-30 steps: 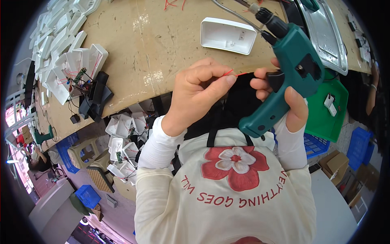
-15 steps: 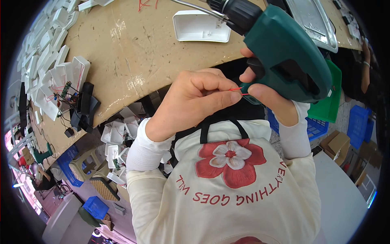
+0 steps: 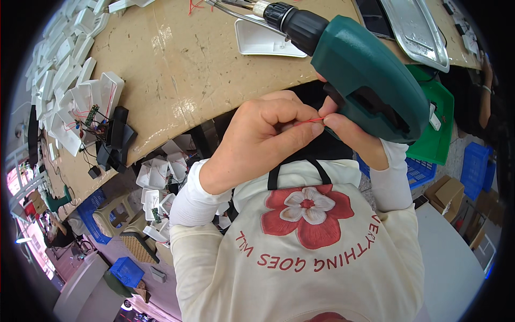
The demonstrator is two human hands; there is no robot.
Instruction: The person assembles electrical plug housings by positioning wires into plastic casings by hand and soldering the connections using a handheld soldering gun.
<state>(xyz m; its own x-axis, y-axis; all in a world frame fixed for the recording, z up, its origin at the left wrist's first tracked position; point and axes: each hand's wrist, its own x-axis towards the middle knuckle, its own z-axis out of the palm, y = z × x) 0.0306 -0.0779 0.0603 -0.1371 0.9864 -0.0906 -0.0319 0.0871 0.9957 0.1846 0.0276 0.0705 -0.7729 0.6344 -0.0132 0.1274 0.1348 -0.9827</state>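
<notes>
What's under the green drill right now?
Under the drill: the right hand gripping it, pinching a thin red wire together with the left hand. Beyond its nose lies a white tray on the bench. The drill body hides the right palm.

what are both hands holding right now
Left hand: closed, fingers pinching the thin red wire.
Right hand: closed, gripping the green power drill and pinching the same red wire.
</notes>
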